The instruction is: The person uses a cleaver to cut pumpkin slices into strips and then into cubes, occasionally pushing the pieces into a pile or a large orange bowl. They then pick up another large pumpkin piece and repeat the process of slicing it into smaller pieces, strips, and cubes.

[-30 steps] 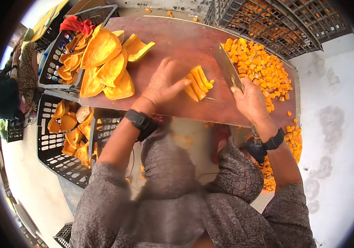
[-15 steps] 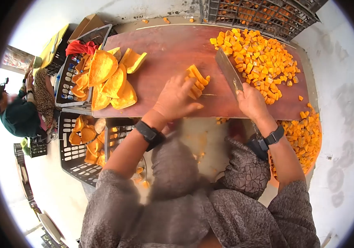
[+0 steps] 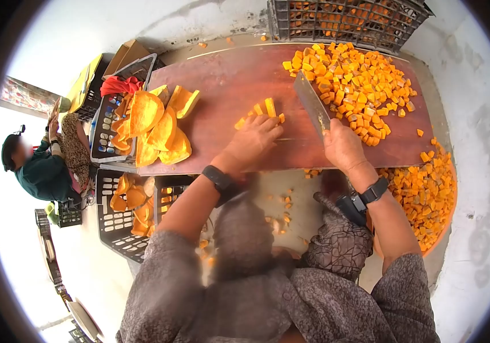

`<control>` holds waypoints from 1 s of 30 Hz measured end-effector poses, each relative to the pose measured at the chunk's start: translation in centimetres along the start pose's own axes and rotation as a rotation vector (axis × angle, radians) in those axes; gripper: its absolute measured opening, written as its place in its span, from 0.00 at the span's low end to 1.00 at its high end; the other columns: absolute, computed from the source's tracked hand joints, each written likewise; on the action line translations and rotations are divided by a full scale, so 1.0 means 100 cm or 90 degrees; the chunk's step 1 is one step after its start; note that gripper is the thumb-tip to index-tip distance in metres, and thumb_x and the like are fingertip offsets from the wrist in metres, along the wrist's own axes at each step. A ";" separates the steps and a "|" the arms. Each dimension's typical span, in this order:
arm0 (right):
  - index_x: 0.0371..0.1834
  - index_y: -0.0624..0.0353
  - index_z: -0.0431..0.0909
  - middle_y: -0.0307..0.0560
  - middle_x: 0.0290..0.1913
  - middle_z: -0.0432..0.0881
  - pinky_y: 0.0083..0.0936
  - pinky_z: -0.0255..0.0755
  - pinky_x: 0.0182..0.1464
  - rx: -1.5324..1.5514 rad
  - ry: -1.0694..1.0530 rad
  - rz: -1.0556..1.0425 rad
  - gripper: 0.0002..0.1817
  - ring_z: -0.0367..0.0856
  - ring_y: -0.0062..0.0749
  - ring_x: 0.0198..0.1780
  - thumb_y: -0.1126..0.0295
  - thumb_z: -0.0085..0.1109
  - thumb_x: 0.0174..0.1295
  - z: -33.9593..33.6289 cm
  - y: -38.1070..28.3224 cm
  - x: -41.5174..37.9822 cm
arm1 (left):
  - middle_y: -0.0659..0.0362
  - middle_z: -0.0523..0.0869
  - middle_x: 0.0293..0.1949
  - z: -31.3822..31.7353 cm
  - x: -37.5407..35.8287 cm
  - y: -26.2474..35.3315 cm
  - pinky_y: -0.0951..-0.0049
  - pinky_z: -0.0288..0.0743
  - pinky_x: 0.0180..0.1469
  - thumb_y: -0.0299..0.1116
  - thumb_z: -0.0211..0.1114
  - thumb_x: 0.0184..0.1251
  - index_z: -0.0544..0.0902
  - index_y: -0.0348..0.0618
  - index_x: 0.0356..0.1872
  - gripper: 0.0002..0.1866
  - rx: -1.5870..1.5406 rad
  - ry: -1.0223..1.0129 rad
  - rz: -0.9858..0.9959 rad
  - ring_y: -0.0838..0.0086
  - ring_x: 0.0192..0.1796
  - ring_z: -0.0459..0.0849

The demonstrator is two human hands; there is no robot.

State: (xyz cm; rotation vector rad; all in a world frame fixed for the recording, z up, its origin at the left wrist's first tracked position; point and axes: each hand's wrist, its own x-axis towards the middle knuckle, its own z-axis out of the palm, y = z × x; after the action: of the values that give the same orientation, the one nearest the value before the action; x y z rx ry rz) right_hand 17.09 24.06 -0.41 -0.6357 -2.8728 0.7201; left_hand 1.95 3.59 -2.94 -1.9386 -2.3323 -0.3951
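My left hand [image 3: 253,139] lies over several orange pumpkin strips [image 3: 269,107] on the reddish board [image 3: 216,80], fingers curved down onto them. My right hand [image 3: 343,147] is wrapped round the handle of a broad cleaver [image 3: 312,104], whose blade points away from me beside the strips. Right of the blade spreads a large heap of pumpkin cubes [image 3: 365,80]. At the board's left end, large curved pumpkin pieces [image 3: 162,123] are piled up.
Black crates [image 3: 104,128] [image 3: 120,228] with pumpkin pieces stand at the left. Another crate [image 3: 345,23] is behind the board. An orange tub [image 3: 451,223] of cubes sits at the lower right. A person [image 3: 42,168] is at the far left.
My left hand has come down onto the pumpkin strips, which now lie more spread out. My right hand still holds the cleaver. The whole view has shifted slightly.
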 end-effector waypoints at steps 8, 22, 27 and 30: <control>0.39 0.66 0.70 0.67 0.31 0.81 0.53 0.73 0.41 0.018 0.004 -0.004 0.11 0.81 0.65 0.37 0.68 0.55 0.64 0.003 0.013 0.001 | 0.54 0.78 0.57 -0.029 -0.024 -0.045 0.57 0.67 0.67 0.28 0.62 0.58 0.76 0.44 0.52 0.18 0.076 -0.078 0.126 0.59 0.61 0.76; 0.37 0.62 0.70 0.62 0.30 0.81 0.53 0.73 0.39 -0.030 -0.049 -0.117 0.10 0.80 0.64 0.36 0.67 0.56 0.64 -0.005 -0.004 -0.003 | 0.47 0.77 0.48 0.011 0.001 -0.004 0.54 0.72 0.54 0.29 0.60 0.55 0.75 0.41 0.52 0.20 0.202 0.036 -0.111 0.55 0.48 0.80; 0.40 0.63 0.71 0.63 0.31 0.81 0.53 0.71 0.40 -0.004 -0.066 -0.059 0.10 0.80 0.64 0.38 0.68 0.57 0.64 -0.008 -0.007 -0.002 | 0.46 0.78 0.51 0.017 0.003 -0.002 0.53 0.71 0.52 0.28 0.58 0.56 0.74 0.40 0.53 0.20 0.198 0.033 -0.141 0.53 0.49 0.79; 0.41 0.63 0.71 0.64 0.31 0.80 0.53 0.71 0.40 0.005 -0.070 -0.035 0.10 0.79 0.64 0.38 0.69 0.57 0.64 -0.005 -0.003 0.003 | 0.47 0.78 0.51 0.016 0.014 0.003 0.55 0.72 0.50 0.28 0.58 0.57 0.77 0.41 0.50 0.17 0.229 0.195 -0.018 0.56 0.47 0.79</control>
State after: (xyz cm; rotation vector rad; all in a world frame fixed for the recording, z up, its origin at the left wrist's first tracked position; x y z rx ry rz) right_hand 16.81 24.16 0.16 -0.5305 -2.9722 0.7811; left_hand 2.15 5.33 -4.09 -1.5594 -2.0688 -0.2327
